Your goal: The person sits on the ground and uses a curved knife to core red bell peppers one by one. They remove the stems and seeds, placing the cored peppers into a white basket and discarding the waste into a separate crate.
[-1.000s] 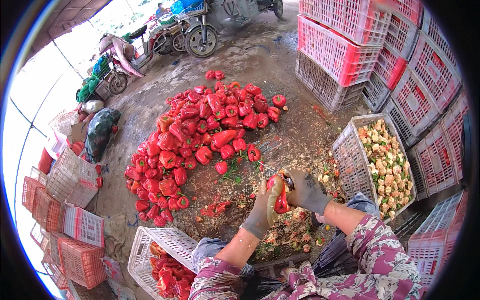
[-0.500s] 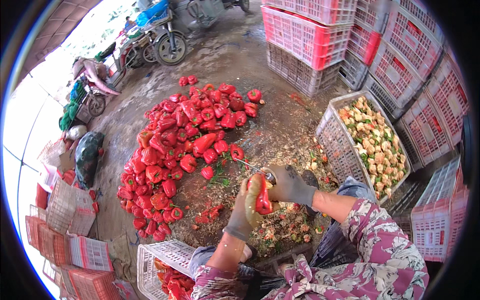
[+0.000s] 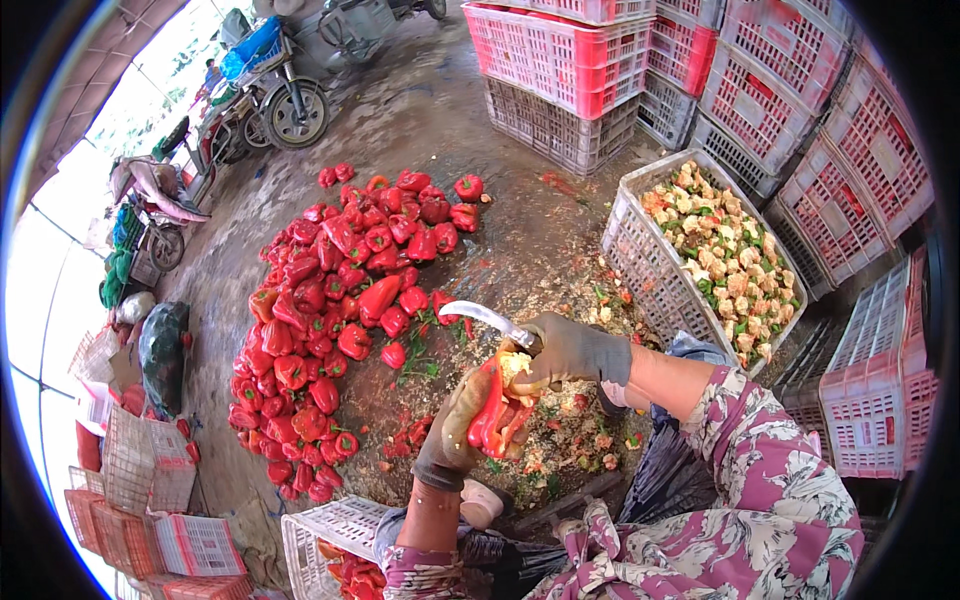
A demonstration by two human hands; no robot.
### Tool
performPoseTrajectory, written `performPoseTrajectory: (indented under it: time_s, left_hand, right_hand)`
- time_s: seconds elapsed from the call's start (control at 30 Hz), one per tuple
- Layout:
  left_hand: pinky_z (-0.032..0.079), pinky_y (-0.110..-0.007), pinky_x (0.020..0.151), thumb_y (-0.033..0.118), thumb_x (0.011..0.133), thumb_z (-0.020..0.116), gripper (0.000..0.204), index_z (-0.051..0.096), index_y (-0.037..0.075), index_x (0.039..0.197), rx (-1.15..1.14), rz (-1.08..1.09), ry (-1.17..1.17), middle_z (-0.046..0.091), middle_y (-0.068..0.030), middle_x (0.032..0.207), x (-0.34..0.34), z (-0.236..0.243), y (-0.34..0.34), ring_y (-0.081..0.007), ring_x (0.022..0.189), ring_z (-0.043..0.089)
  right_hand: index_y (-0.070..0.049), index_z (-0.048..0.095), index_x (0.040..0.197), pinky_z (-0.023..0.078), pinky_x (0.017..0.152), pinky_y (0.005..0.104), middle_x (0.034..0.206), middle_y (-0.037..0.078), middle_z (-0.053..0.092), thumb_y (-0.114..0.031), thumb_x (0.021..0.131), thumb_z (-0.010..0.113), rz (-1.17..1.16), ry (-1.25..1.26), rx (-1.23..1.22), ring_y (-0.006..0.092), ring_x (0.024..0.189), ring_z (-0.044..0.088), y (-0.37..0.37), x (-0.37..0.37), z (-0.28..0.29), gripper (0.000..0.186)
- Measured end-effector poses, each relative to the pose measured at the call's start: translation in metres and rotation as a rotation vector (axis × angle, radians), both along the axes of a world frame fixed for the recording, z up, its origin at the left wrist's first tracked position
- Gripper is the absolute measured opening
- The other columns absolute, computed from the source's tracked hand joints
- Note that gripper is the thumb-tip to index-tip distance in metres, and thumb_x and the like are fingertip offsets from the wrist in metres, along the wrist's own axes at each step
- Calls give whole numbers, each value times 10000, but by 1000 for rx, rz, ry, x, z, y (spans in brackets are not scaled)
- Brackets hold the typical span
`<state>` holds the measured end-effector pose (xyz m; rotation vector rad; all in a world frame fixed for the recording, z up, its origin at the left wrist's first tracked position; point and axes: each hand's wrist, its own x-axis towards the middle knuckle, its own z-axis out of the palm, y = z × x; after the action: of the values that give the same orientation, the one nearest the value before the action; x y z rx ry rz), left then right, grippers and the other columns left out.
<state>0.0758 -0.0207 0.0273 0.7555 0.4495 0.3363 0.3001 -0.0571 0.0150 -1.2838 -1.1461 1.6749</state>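
My gloved left hand [image 3: 455, 425] is closed around a red bell pepper [image 3: 490, 420], which is split open below my right hand. My gloved right hand [image 3: 565, 348] grips a curved knife [image 3: 485, 315], its silver blade pointing left above the pepper, while its fingers touch a pale seed core [image 3: 515, 367] at the pepper's top. A large pile of red peppers [image 3: 325, 340] lies on the floor beyond my hands. To the right stands a grey crate [image 3: 650, 275] full of cores and stems; a white crate [image 3: 335, 517] with red pepper pieces is at bottom left.
Stacked plastic crates [image 3: 765, 110] line the right side, with others [image 3: 135, 470] jumbled at left beside a dark bundle [image 3: 162, 360]. Motorbikes and carts [image 3: 295, 115] stand at the back. Scraps and seeds [image 3: 555, 430] litter the floor around my feet.
The pepper has opened, exposing the seed core at its top. The knife blade has swung up and now lies flatter to the left. The whole scene has shifted leftward in the view.
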Motion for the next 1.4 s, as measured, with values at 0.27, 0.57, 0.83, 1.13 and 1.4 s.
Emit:
performPoseTrajectory:
  time_s: [0.27,0.57,0.83,1.13,1.4]
  left_hand:
    - [548,-340,640,502,1034,450,507,514,63,1279,270,187,289,654,-111,1012,19,-28,-4,-215,766,645]
    - [528,-308,637,524,1032,435,529,526,96,1330,94,319,214,659,-62,1023,30,-8,-13,-167,752,632]
    - [554,-351,635,554,985,529,601,490,100,1378,-122,296,-53,640,-94,1145,5,7,-6,-237,842,657]
    - [526,-362,610,654,943,508,585,584,179,1278,-294,403,-252,666,-94,1147,-48,22,-26,-248,866,648]
    - [543,-287,596,592,967,550,541,571,124,1237,206,979,411,679,-63,971,-267,35,-74,-159,715,628]
  right_hand:
    - [-45,576,1229,515,796,425,957,156,712,-416,788,774,-106,-827,425,315,880,691,-18,-24,-22,609]
    - [-37,559,1156,512,836,415,929,153,688,-373,752,794,-272,-672,230,316,902,676,-1,-30,-14,576]
    - [-20,648,971,526,615,271,829,58,685,-122,831,790,-421,246,153,112,707,651,13,-31,16,224]
    - [-43,602,1005,423,370,208,781,53,647,-187,878,763,-528,424,140,59,449,513,12,-23,35,250]
    - [-47,606,1115,440,416,214,827,59,699,-172,864,785,-850,-74,299,89,579,593,-35,80,65,333]
